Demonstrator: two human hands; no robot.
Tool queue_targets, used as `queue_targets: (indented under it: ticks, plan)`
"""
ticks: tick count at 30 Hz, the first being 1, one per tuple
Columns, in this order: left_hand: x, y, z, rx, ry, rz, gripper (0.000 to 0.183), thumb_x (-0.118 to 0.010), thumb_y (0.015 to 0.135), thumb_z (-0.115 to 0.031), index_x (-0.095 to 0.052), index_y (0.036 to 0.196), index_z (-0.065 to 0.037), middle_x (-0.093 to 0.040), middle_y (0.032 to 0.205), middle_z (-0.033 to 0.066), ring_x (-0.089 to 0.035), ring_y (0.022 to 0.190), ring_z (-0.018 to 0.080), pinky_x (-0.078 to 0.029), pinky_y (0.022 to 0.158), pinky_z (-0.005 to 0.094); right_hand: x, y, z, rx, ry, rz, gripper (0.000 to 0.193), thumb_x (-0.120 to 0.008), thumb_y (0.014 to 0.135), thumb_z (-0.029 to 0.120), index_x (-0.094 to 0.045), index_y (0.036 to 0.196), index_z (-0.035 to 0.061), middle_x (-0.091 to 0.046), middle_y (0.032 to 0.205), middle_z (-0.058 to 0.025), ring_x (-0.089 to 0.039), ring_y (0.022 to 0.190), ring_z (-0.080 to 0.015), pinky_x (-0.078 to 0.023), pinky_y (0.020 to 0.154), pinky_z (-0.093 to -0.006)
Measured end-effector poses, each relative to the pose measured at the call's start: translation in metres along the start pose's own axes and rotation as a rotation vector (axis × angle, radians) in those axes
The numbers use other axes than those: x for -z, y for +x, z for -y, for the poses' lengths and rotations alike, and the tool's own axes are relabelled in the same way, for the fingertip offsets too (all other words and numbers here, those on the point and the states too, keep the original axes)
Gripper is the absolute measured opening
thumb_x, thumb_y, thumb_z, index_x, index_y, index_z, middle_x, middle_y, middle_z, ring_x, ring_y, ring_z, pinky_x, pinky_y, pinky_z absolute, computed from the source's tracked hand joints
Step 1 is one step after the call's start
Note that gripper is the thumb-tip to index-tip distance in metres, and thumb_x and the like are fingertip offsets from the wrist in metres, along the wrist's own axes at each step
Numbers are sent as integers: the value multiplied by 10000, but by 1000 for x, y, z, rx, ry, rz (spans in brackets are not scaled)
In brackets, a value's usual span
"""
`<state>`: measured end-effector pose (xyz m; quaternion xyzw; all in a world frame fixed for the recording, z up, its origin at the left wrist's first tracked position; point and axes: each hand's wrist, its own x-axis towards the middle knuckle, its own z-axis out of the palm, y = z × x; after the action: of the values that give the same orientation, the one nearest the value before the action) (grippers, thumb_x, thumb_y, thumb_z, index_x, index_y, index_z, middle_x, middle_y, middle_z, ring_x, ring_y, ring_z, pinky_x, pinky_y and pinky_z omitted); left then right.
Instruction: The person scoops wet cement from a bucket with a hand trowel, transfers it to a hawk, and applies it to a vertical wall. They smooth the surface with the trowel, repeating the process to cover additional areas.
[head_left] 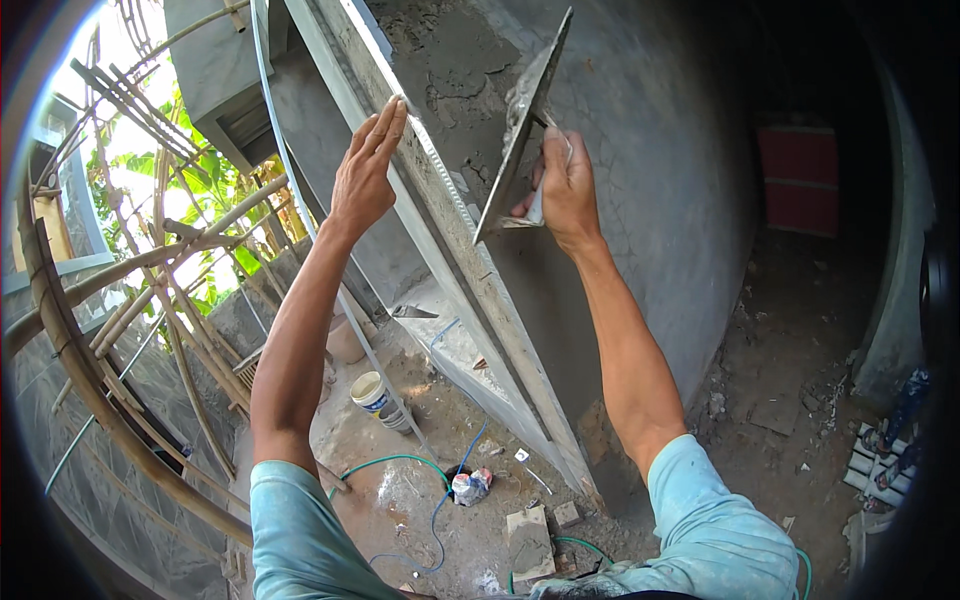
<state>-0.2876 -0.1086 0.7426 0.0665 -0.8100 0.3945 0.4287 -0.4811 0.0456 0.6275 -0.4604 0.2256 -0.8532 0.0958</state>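
My right hand (pixel 568 190) is wrapped around the handle of a plastering trowel (pixel 522 130), raised against the grey wall. The trowel's long flat blade is seen nearly edge-on, with wet grey mortar stuck to its face. My left hand (pixel 365 180) is stretched out, fingers straight and together, its fingertips touching the long straight edge strip (pixel 432 150) that runs down the wall's corner. Between the two hands, rough wet mortar (pixel 445 75) covers the upper wall. Lower down, a darker, smoother band of plaster (pixel 548 290) lies beside the strip.
Bamboo scaffolding (pixel 150 255) stands at the left. On the ground below are a white bucket (pixel 380 400), a green hose (pixel 395 458), a blue cord (pixel 440 520) and a concrete block (pixel 530 540). A red panel (pixel 800 180) shows in the dark passage at right.
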Motion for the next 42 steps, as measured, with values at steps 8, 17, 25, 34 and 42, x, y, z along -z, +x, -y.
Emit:
queue_targets:
  ticks: [8, 17, 25, 34, 42]
  plan:
    - [-7, -2, -2, -32, 5, 4, 1103, -505, 563, 205, -292, 1562, -213, -307, 1604, -32, -375, 1410, 281, -386, 1168, 366, -26, 35, -27, 203, -829, -113, 445, -474, 992, 342, -467, 1018, -102, -622, 908, -394, -616, 924, -546, -496, 810, -548]
    - [8, 1, 42, -345, 112, 54, 931, -671, 662, 70, -374, 1516, -156, -304, 1607, 24, -352, 1421, 322, -395, 1149, 410, -95, -35, -22, 214, -546, 99, 456, -469, 995, 360, -474, 994, -96, -623, 861, -362, -661, 795, -487, -524, 730, -525]
    - [17, 8, 9, -58, 146, 220, 1190, -595, 539, 167, -201, 1581, -249, -246, 1625, -55, -323, 1443, 310, -404, 1174, 405, -24, -56, -46, -219, -46, -197, 483, -430, 1017, 378, -465, 1066, -102, -611, 804, -211, -668, 643, -278, -551, 491, -387]
    - [11, 1, 13, -116, -27, 103, 1102, -546, 588, 149, -204, 1581, -184, -291, 1609, 40, -378, 1403, 321, -406, 1155, 375, -88, 57, -40, -97, -28, -184, 457, -407, 993, 349, -508, 998, -96, -524, 878, -212, -543, 781, -279, -461, 664, -380]
    - [9, 1, 1, -145, -12, 98, 1087, -563, 562, 199, -302, 1548, -175, -312, 1597, 47, -381, 1405, 310, -425, 1129, 379, -99, 85, -8, 90, 336, 263, 313, -416, 1052, 330, -487, 1012, 28, -471, 615, -22, -446, 438, -134, -422, 416, -298]
